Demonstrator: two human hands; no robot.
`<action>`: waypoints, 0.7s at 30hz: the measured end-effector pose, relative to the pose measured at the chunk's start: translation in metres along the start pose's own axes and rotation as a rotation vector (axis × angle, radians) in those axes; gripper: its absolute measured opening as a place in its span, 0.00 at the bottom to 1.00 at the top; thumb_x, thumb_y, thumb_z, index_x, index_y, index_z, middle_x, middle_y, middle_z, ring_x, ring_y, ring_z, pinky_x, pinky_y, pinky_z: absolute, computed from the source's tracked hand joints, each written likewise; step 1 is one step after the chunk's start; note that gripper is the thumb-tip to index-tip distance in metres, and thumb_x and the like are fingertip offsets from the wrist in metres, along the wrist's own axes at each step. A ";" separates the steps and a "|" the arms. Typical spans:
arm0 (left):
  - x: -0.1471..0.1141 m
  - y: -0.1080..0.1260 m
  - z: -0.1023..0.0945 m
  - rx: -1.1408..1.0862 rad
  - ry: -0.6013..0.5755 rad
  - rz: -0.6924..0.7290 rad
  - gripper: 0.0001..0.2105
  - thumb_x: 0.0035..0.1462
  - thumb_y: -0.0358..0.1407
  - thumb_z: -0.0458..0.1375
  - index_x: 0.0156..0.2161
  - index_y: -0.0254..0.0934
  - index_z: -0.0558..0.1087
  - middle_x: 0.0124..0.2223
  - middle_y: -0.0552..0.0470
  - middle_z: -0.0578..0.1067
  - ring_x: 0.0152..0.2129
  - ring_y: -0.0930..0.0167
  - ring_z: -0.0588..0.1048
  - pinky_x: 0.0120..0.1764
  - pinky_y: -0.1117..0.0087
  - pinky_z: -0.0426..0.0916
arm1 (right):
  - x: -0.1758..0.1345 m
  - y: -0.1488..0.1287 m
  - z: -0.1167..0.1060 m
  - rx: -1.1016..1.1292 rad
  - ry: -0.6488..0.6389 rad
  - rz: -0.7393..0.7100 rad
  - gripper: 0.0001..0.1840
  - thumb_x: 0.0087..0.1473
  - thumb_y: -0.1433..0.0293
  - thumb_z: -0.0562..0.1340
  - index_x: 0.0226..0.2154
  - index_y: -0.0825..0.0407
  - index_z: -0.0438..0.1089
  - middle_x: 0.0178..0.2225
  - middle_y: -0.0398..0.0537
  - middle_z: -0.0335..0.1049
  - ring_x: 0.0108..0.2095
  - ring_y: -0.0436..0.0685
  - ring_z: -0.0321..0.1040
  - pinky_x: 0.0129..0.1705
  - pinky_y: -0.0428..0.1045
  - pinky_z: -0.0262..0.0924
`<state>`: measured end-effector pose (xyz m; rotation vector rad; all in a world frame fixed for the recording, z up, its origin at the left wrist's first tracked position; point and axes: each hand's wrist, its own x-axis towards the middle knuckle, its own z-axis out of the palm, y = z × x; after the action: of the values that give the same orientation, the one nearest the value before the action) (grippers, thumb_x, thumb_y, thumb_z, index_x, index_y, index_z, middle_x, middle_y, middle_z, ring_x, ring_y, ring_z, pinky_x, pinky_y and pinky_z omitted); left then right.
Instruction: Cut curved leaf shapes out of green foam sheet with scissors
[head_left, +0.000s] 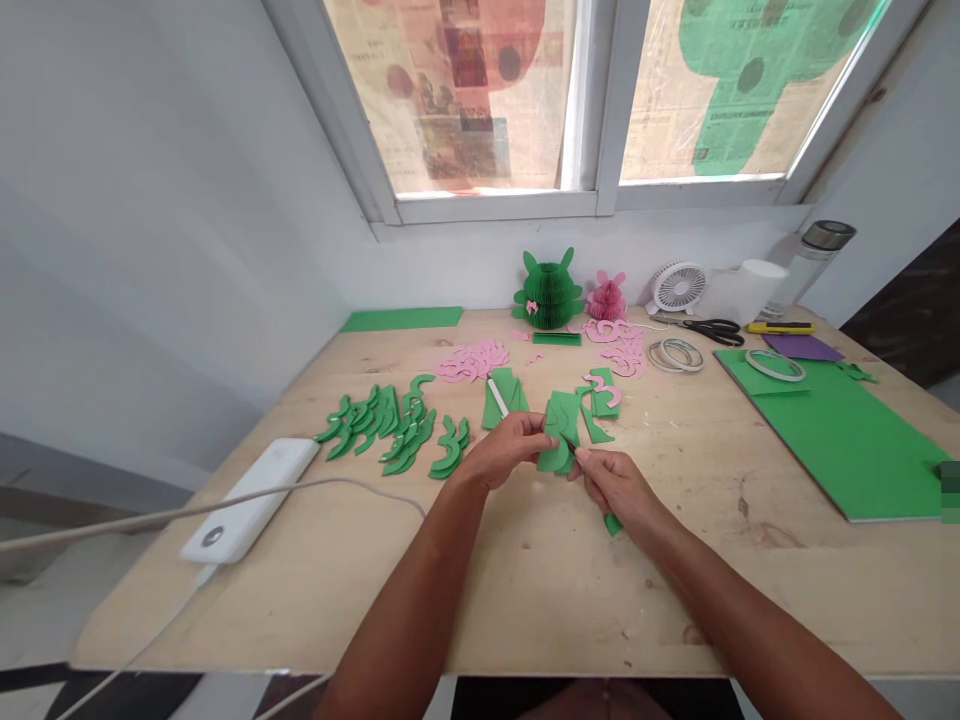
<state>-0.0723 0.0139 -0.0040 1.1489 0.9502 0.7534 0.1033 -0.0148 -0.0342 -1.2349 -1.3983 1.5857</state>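
Right of the power bank [251,500]: cut green curves [410,432]; lined card [562,412], part-cut, left hand [516,442] pinching; right hand [616,480] curled round dark tool [575,453].

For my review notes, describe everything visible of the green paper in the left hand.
The green paper looks thin, possibly layered, with a straight top edge, dark curved lines across its face and rounded edges lower down. It seems tilted, held over the table by the left hand at its left side. The right hand is at its lower right; contact is unclear.
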 end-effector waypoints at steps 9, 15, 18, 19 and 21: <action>0.000 0.001 -0.001 0.009 -0.007 -0.006 0.05 0.42 0.32 0.57 0.27 0.32 0.72 0.25 0.54 0.70 0.23 0.74 0.67 0.29 0.72 0.63 | -0.001 -0.001 0.001 -0.021 0.012 -0.025 0.27 0.50 0.48 0.54 0.22 0.55 0.67 0.09 0.34 0.47 0.12 0.45 0.40 0.15 0.44 0.36; -0.001 0.001 -0.002 0.011 -0.032 -0.001 0.07 0.42 0.32 0.58 0.29 0.32 0.74 0.26 0.52 0.72 0.23 0.73 0.68 0.29 0.72 0.63 | 0.000 0.000 -0.001 -0.040 0.003 -0.033 0.26 0.50 0.49 0.54 0.22 0.55 0.67 0.10 0.34 0.47 0.12 0.45 0.41 0.16 0.44 0.37; -0.002 0.001 -0.003 0.021 -0.044 -0.002 0.07 0.43 0.33 0.57 0.30 0.32 0.74 0.26 0.52 0.72 0.24 0.73 0.69 0.30 0.71 0.63 | 0.000 0.001 -0.002 -0.045 -0.002 -0.032 0.26 0.50 0.49 0.54 0.22 0.55 0.67 0.10 0.33 0.46 0.12 0.45 0.41 0.16 0.44 0.37; -0.002 0.001 -0.003 0.025 -0.047 -0.003 0.07 0.43 0.33 0.57 0.29 0.32 0.74 0.26 0.52 0.72 0.24 0.73 0.69 0.30 0.71 0.63 | 0.000 0.002 -0.002 -0.045 -0.001 -0.027 0.26 0.50 0.49 0.55 0.22 0.55 0.67 0.10 0.33 0.46 0.12 0.45 0.41 0.15 0.44 0.37; -0.002 0.001 -0.003 0.032 -0.049 -0.005 0.06 0.43 0.33 0.57 0.28 0.32 0.73 0.26 0.53 0.71 0.24 0.73 0.69 0.30 0.71 0.63 | 0.001 0.002 -0.002 -0.045 0.003 -0.022 0.26 0.50 0.49 0.55 0.22 0.55 0.68 0.10 0.34 0.46 0.13 0.45 0.41 0.15 0.44 0.37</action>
<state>-0.0761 0.0138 -0.0032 1.1877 0.9266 0.7050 0.1052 -0.0140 -0.0362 -1.2435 -1.4479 1.5450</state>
